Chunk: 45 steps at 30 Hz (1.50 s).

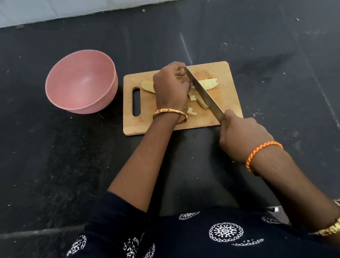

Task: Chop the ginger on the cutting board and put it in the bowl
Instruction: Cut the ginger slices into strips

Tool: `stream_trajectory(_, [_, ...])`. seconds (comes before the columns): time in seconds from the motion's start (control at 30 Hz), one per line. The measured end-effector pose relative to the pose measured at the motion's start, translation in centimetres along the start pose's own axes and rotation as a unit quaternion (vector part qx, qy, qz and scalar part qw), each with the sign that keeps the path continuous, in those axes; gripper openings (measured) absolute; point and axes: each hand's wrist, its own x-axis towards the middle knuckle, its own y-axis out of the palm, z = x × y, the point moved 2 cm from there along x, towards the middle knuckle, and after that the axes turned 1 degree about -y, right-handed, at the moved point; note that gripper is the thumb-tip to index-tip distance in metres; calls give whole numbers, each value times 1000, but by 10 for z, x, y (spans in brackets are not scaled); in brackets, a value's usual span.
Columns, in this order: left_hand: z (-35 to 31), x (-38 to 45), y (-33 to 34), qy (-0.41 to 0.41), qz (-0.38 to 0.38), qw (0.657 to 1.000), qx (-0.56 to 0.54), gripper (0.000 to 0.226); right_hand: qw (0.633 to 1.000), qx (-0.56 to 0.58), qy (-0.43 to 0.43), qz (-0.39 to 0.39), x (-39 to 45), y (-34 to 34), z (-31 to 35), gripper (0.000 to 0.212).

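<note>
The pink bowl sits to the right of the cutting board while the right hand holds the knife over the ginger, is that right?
Not quite. The head view shows the pink bowl to the left of the cutting board, not the right. The rest holds: the right hand grips the knife over the ginger.

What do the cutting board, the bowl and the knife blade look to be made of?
Cutting board: wood or bamboo, judging by its tan, matte, faintly grained surface.
Bowl: probably plastic or a similar composite; matte pink, uniform, thin rim.
Knife blade: metal, likely steel, grey with a dull sheen. Its handle is hidden in the right hand.
</note>
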Motion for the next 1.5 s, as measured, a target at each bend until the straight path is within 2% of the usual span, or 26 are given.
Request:
stream_trajectory(0.13, [-2,-5,-3,59,37,997,16,10,995,93,2,-45,-7,-1,-18,22])
stream_trajectory(0.23, [-6,-11,-5,119,70,988,75,13,987,145,15,-60,-5,-1,-23,26])
stream_trajectory(0.37, [-7,-25,1,179,137,952,205,20,985,157,15,-69,1,-1,-23,27])
stream_trajectory(0.47, [-4,-28,4,186,147,945,224,20,983,165,7,-82,3,-2,-23,27])
stream_trajectory(0.7, [-5,-29,12,163,106,956,220,19,979,165,-2,-119,-2,-2,-27,24])
stream_trajectory(0.83, [-5,-31,14,133,93,963,213,16,986,136,4,-97,-5,3,-29,23])
stream_trajectory(1.07, [-9,-34,15,147,70,954,251,18,997,52,32,-37,-14,5,-20,23])
stream_trajectory(1.2, [-9,-33,15,130,58,959,247,19,999,42,32,-9,-27,6,-27,21])
stream_trajectory(1.5, [-4,-35,14,109,78,964,228,16,992,93,8,-86,-32,0,-31,21])
